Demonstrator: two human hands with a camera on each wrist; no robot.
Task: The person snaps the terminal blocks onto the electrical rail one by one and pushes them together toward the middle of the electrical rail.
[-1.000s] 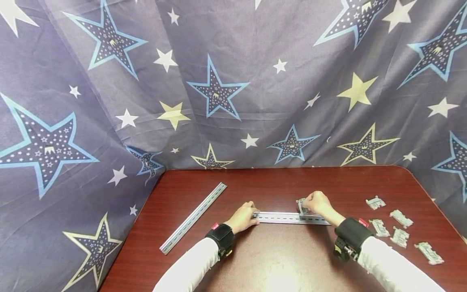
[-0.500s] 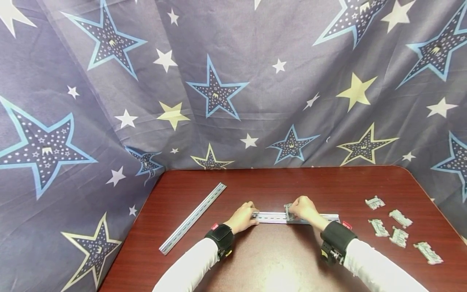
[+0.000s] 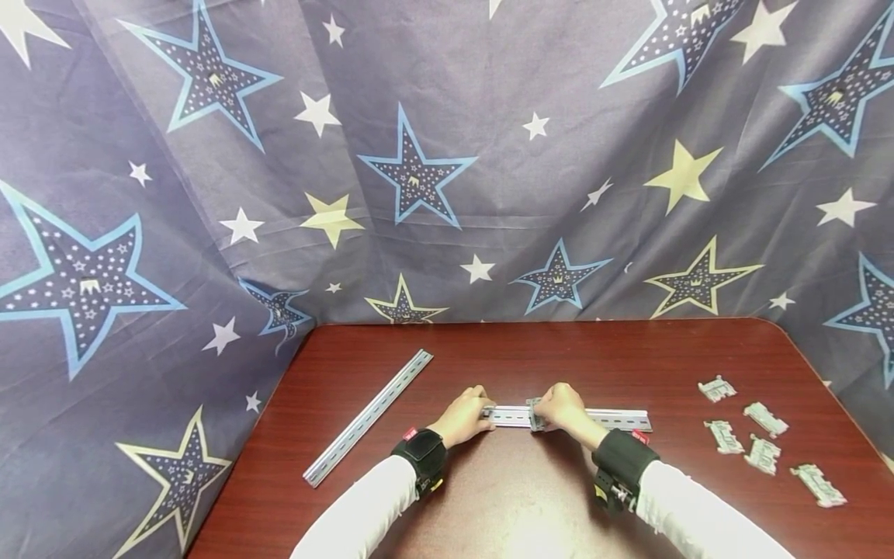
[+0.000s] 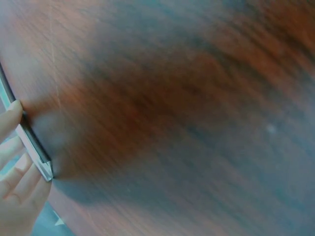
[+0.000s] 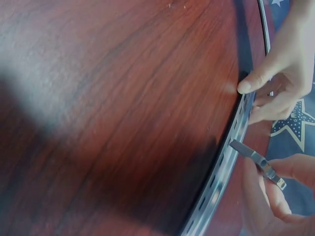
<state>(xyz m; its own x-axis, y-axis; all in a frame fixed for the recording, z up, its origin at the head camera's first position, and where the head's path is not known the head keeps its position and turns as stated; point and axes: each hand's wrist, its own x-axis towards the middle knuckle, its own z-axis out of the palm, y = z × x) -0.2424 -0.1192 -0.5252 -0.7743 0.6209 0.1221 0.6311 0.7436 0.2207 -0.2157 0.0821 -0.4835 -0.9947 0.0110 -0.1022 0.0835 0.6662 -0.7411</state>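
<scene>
A slotted metal DIN rail (image 3: 618, 420) lies crosswise on the table. My left hand (image 3: 463, 417) grips its left end; in the left wrist view the thumb and fingers hold the rail (image 4: 34, 142) from both sides. My right hand (image 3: 563, 407) pinches a thin grey-green terminal block (image 3: 535, 415) across the rail, not far from the left hand. Seen from the right wrist, this terminal block (image 5: 258, 161) stands edge-on and tilted, one end right at the slotted rail (image 5: 216, 182), between the right thumb and fingers.
A second DIN rail (image 3: 368, 418) lies slanted on the left of the reddish-brown table (image 3: 517, 349). Several loose terminal blocks, one of them a front block (image 3: 819, 486), are scattered on the right. A star-patterned cloth (image 3: 447, 256) hangs behind the table.
My right hand has moved left along the rail with the terminal block and come closer to the left hand. The left hand and the gripped rail stay where they were.
</scene>
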